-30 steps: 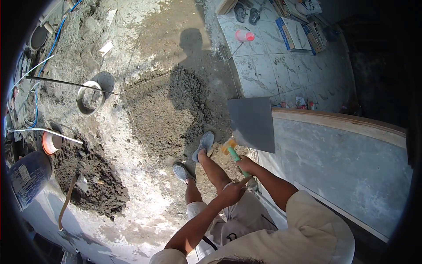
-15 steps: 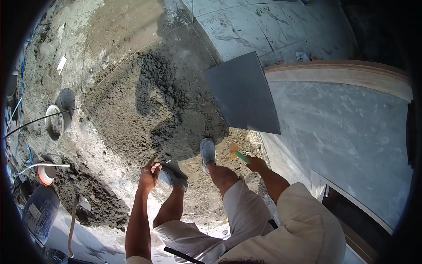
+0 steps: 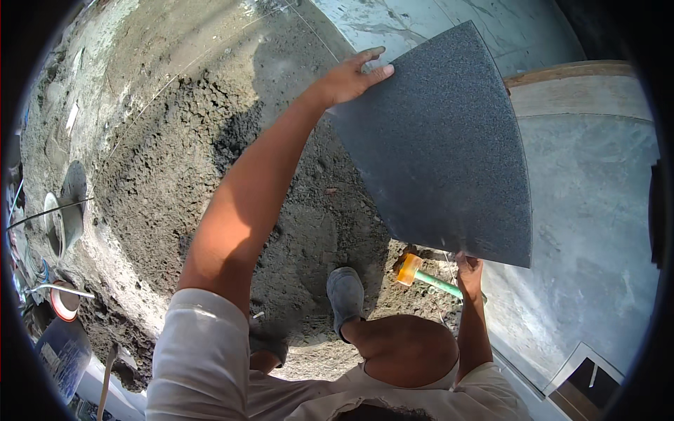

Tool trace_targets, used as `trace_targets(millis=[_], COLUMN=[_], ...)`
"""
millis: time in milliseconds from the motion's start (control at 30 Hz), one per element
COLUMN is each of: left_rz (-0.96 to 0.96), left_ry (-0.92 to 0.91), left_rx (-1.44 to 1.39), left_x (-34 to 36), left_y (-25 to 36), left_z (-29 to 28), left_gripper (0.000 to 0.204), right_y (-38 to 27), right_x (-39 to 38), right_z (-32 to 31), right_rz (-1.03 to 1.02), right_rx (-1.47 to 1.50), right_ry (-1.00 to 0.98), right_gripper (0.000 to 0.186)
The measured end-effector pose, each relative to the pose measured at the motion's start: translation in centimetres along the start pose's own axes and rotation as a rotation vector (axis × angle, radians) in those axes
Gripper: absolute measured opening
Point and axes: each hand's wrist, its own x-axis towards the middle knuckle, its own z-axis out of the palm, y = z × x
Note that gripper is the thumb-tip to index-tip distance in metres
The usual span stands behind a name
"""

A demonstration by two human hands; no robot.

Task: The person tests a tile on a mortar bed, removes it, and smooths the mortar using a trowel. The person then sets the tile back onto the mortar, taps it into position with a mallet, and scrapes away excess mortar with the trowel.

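A large dark grey tile [image 3: 442, 154] stands tilted between my hands, its speckled face toward me. My left hand [image 3: 344, 81] grips its far left corner, the thumb on the edge and the index finger stretched beyond it; the other fingers are partly hidden. At the near edge, my right hand [image 3: 469, 272] pinches the tile, with fingers partly hidden. Beside that hand is a mallet with an orange head [image 3: 408, 269] and a green handle [image 3: 437, 282]. The handle passes behind my right wrist, seemingly down on the ground.
Rough grey mortar [image 3: 154, 161] covers the ground at left, crossed by a taut string [image 3: 151, 102]. A bucket [image 3: 63, 223] and a blue drum [image 3: 64, 358] stand at far left. Pale marbled tiles [image 3: 382, 24] lie at the back. A grey wall [image 3: 590, 210] borders the right.
Both hands have come to the tile, which now stands closer and more tilted. The mallet has left my right hand's grasp. My left arm has reached forward and right; I lean farther over.
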Motion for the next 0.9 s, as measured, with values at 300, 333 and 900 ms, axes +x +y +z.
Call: trace_targets(millis=[300, 333, 900], left_rz=[-0.038, -0.009, -0.483], left_ry=[0.085, 0.154, 0.583], left_rx=[-0.236, -0.203, -1.399], left_x=[-7.7, -9.5, -57.3], left_y=[6.7, 9.0, 0.6], left_z=[-6.7, -10.0, -24.3], left_gripper=[0.044, 0.046, 0.098], right_y=[-5.1, -6.7, -24.4], right_x=[-5.0, -5.3, -11.3], right_z=[2.5, 2.4, 35.8], right_rz=[-0.331, -0.315, 0.131], right_rx=[-0.317, -0.113, 0.640], right_ry=[0.103, -0.014, -0.699], right_gripper=[0.036, 0.037, 0.044])
